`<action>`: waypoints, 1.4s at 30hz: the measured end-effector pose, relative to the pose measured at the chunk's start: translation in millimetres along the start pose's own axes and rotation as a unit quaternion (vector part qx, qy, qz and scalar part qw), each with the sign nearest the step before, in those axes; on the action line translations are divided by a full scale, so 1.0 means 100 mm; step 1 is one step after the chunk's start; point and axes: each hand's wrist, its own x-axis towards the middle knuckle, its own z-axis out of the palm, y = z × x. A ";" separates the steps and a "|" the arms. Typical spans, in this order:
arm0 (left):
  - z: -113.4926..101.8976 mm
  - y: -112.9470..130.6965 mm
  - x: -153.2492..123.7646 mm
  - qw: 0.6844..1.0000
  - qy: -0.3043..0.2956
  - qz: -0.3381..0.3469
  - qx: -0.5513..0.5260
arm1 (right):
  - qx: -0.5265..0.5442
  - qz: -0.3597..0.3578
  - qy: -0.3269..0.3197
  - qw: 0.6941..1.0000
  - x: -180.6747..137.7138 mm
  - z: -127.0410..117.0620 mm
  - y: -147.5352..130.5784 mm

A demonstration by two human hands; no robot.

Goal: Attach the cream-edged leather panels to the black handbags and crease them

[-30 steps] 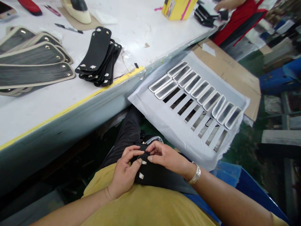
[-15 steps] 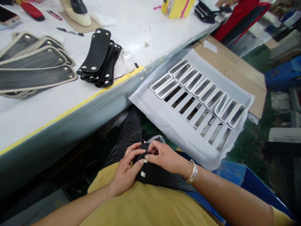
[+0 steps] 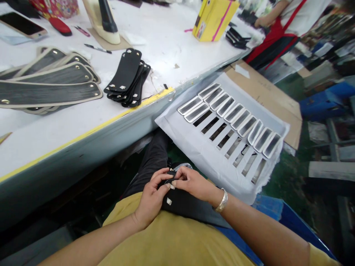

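head view: the black strap [image 3: 191, 205] lies across the lap, against the yellow shirt [image 3: 177, 240]. a white tab [image 3: 169, 201] sits on its face. the left hand [image 3: 153, 195] grips the strap's end between thumb and fingers; the right hand [image 3: 192, 183] pinches the same end, fingertips closed and just beside the left thumb. beyond the hands, a white slotted sheet [image 3: 205, 155] carries grey pieces [image 3: 234, 112] with pale rims. on the table [image 3: 163, 44], a stack of black straps [image 3: 124, 74] lies beside grey straps [image 3: 55, 90]. farther off stand a yellow box [image 3: 215, 20] and a co-worker [image 3: 266, 44].
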 end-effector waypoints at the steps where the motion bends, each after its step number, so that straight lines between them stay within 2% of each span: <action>1: -0.01 -0.01 0.01 1.000 0.005 0.001 -0.003 | -0.003 -0.001 0.005 1.000 0.02 0.01 0.00; 6: -0.03 -0.02 0.06 0.999 0.031 0.008 -0.019 | -0.008 -0.004 0.032 0.999 0.11 0.02 0.01; 10: 0.04 -0.04 0.06 0.998 0.046 0.024 -0.025 | 0.023 -0.002 0.058 0.998 0.05 -0.02 -0.02; 13: 0.13 -0.08 0.25 0.997 0.052 0.054 -0.032 | 0.019 -0.003 0.081 0.997 0.13 -0.09 0.01; 17: 0.22 0.08 0.63 0.994 0.071 0.067 -0.045 | 0.000 -0.074 0.119 0.990 0.34 -0.36 0.00; 20: 0.22 0.24 0.72 0.995 0.077 0.050 -0.044 | 0.016 -0.120 0.207 0.971 0.21 -0.70 0.01; 22: 0.16 0.24 0.68 0.997 0.064 0.025 -0.041 | 0.052 -0.149 0.285 0.945 -0.04 -0.96 0.14; 24: 0.04 0.18 0.62 0.998 0.047 -0.005 -0.039 | 0.148 -0.162 0.375 0.901 -0.36 -1.20 0.44; 26: -0.10 0.08 0.64 0.998 0.029 -0.039 -0.042 | 0.197 -0.112 0.438 0.870 -0.68 -1.32 0.89; 27: -0.17 0.04 0.69 0.995 0.044 -0.048 -0.077 | 0.215 -0.081 0.465 0.855 -0.83 -1.32 1.14; 29: -0.27 -0.04 0.80 0.989 0.042 -0.088 -0.111 | 0.244 -0.016 0.501 0.830 -1.04 -1.14 1.65; 31: -0.31 -0.07 0.88 0.989 0.030 -0.103 -0.102 | 0.271 0.037 0.508 0.817 -1.13 -0.79 2.04; 33: -0.30 -0.05 0.90 0.991 0.047 -0.096 -0.085 | 0.296 0.060 0.486 0.820 -1.08 -0.36 2.28; 35: -0.26 -0.02 0.87 0.992 0.067 -0.085 -0.072 | 0.320 0.051 0.445 0.835 -0.93 0.03 2.35; 37: -0.23 0.00 0.84 0.993 0.072 -0.074 -0.064 | 0.350 0.025 0.400 0.847 -0.74 0.33 2.31; 39: -0.22 0.00 0.81 0.994 0.076 -0.059 -0.056 | 0.388 -0.004 0.355 0.850 -0.55 0.50 2.20; 42: -0.23 -0.07 0.78 0.995 0.070 -0.044 -0.048 | 0.452 -0.037 0.287 0.844 -0.32 0.58 2.05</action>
